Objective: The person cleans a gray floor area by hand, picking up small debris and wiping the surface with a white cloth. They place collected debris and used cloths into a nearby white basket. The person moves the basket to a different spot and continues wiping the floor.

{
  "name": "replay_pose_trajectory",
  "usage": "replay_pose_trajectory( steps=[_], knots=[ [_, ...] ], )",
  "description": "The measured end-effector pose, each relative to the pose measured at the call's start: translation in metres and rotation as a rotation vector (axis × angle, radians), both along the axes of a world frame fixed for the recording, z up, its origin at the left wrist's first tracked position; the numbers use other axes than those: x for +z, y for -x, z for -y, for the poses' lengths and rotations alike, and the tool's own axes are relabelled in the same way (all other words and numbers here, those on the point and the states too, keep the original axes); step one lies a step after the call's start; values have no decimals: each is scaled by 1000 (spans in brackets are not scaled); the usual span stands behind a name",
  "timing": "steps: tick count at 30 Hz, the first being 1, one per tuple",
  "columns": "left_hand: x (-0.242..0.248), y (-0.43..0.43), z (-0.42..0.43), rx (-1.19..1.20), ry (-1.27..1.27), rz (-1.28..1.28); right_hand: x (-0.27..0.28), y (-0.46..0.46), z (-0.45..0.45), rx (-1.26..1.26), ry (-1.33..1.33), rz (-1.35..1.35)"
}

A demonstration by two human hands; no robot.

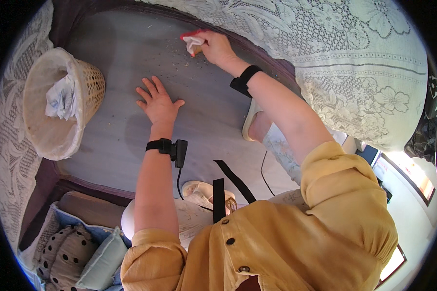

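My right hand (pixel 216 47) is closed on a crumpled white cloth with red edging (pixel 194 44), low over the grey floor (pixel 131 47) near the foot of the lace-covered furniture. Dark bits of debris (pixel 185 64) lie scattered beside and below the cloth. Farther left, my left hand (pixel 159 102) is held palm down with its fingers spread and nothing in it. Whether it touches the floor I cannot tell. Both wrists wear black straps, and the left strap carries a small black device (pixel 181 152) with a cable.
At the left stands a woven plastic wastebasket (pixel 91 91), lined with a bag and holding crumpled white paper. White lace covers (pixel 335 47) hang at the upper right and left. A box of cushions (pixel 102 260) is at the lower left. My slippers (pixel 248 125) are close below.
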State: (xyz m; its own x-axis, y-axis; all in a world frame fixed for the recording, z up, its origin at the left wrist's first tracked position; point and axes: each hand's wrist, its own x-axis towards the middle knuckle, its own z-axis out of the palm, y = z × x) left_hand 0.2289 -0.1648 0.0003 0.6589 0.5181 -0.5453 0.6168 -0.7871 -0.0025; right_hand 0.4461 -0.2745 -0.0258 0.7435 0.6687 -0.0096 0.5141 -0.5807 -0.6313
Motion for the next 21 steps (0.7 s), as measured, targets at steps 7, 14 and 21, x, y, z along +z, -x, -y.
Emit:
replay_pose_trajectory(
  steps=[7, 14, 21],
  knots=[
    [-4, 3, -1, 6, 4, 37, -7, -27, -34, 181, 147, 106],
    [-2, 4, 0, 43, 38, 61, 31, -1, 49, -11, 216, -100],
    [-3, 5, -2, 62, 44, 93, -11, 56, 27, -218, 97, -240]
  ],
)
